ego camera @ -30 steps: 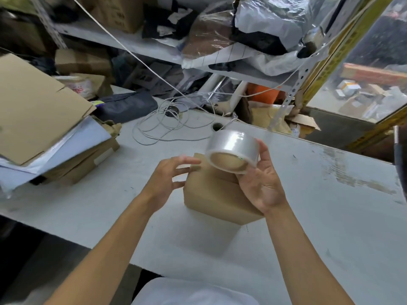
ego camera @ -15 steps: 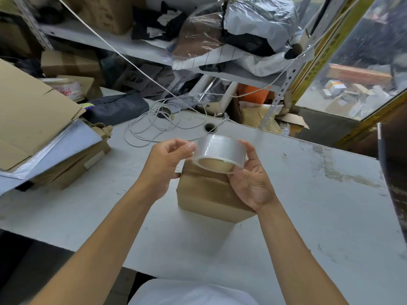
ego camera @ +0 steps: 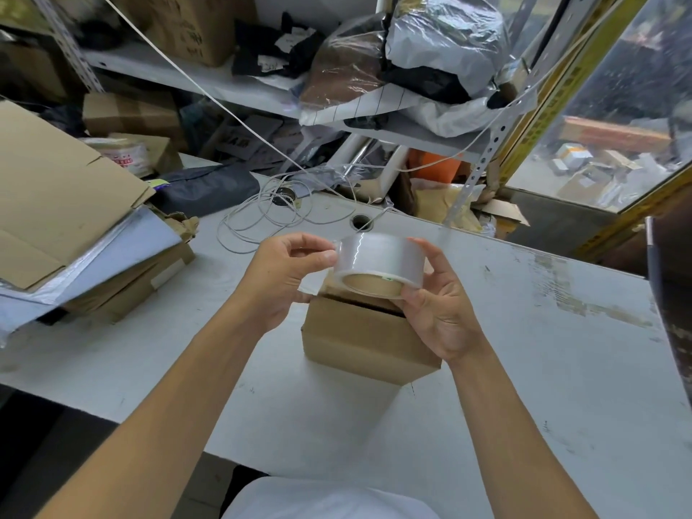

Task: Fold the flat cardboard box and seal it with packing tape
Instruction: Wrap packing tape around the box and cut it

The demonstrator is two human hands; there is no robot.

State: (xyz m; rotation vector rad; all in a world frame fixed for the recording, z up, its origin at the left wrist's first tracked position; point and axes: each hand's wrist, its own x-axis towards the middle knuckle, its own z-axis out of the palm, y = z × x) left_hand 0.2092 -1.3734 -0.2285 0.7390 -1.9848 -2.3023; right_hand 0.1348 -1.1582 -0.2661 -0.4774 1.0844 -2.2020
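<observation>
The cardboard box (ego camera: 369,339) is sitting folded on the white table (ego camera: 543,368). Above it, the right hand (ego camera: 438,312) is gripping the clear tape roll (ego camera: 378,264), which the left hand (ego camera: 284,271), earlier apart, is now pinching.

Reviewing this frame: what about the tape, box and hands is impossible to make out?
Head view only:
- Brown cardboard box: top seam mostly hidden behind the clear packing tape roll and right hand.
- Tape's loose end: too small to see under the left hand fingertips.
- Box's far side: hidden.
</observation>
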